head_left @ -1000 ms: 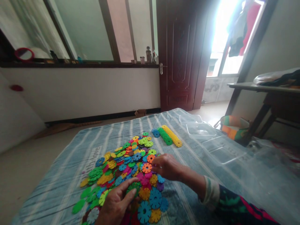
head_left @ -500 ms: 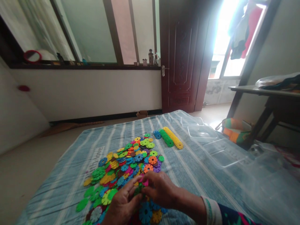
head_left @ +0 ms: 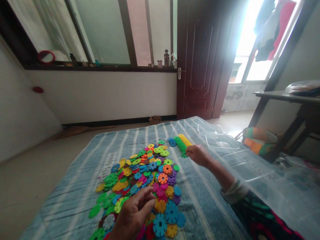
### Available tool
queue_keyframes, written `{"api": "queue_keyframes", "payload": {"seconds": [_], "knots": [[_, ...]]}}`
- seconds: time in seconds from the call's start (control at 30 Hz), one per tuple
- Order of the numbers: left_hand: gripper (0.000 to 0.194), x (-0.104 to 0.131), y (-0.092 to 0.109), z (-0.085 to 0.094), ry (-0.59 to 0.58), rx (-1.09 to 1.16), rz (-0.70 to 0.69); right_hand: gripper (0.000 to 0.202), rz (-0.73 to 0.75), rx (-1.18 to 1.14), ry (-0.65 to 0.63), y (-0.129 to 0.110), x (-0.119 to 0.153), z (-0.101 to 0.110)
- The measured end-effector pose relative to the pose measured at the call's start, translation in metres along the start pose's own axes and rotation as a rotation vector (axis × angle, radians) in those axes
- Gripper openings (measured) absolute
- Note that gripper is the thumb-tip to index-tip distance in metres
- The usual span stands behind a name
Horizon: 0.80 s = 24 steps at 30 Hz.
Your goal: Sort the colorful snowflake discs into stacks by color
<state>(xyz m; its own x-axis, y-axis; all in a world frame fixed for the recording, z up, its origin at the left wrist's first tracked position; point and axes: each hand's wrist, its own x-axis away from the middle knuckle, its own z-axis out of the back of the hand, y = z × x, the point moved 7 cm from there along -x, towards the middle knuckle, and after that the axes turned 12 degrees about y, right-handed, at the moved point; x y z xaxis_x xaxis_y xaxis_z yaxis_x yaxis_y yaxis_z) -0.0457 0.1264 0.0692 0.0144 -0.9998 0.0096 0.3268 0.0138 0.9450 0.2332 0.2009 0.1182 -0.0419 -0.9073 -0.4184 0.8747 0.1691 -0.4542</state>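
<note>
Many flat, notched plastic discs in mixed colours lie in a pile (head_left: pixel 140 173) on the striped bedding. Over the pile's near part is my left hand (head_left: pixel 135 211), its fingers curled toward the thumb; whether something small is between them cannot be made out. My right hand (head_left: pixel 198 155) reaches out to the near end of a green row of discs (head_left: pixel 180 144), fingers pinched, with a green disc just beside the fingertips. A yellow row (head_left: pixel 185 139) lies alongside, partly covered by that hand. Blue discs (head_left: pixel 172 142) sit left of the green row.
Clear plastic containers (head_left: pixel 222 141) stand on the right side of the bedding (head_left: pixel 82 163). Beyond them are a dark table (head_left: pixel 287 97) and an orange and green bag (head_left: pixel 260 140). A dark red door (head_left: pixel 197 66) is behind.
My right hand has left my left hand and moved forward and right to the green row. My left hand stays over the pile. The view has shifted slightly.
</note>
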Motion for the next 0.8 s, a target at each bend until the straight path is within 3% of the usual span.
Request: {"api": "queue_keyframes", "payload": {"seconds": [0.17,0.33,0.57,0.8], "knots": [[0.04,0.004,0.003,-0.002,0.017,-0.042,-0.024,0.021,-0.025,0.271,-0.146,0.035,-0.023,-0.015],[0.033,0.007,0.007,0.0,0.096,-0.05,-0.047,0.022,-0.014,0.297,-0.168,0.041,-0.029,-0.021],[0.034,0.0,-0.001,-0.002,-0.036,-0.118,-0.098,0.022,0.002,0.289,-0.171,0.042,-0.034,-0.03],[0.03,0.001,-0.005,-0.003,-0.053,-0.195,-0.189,0.025,-0.058,0.341,-0.184,0.045,-0.036,-0.032]]}}
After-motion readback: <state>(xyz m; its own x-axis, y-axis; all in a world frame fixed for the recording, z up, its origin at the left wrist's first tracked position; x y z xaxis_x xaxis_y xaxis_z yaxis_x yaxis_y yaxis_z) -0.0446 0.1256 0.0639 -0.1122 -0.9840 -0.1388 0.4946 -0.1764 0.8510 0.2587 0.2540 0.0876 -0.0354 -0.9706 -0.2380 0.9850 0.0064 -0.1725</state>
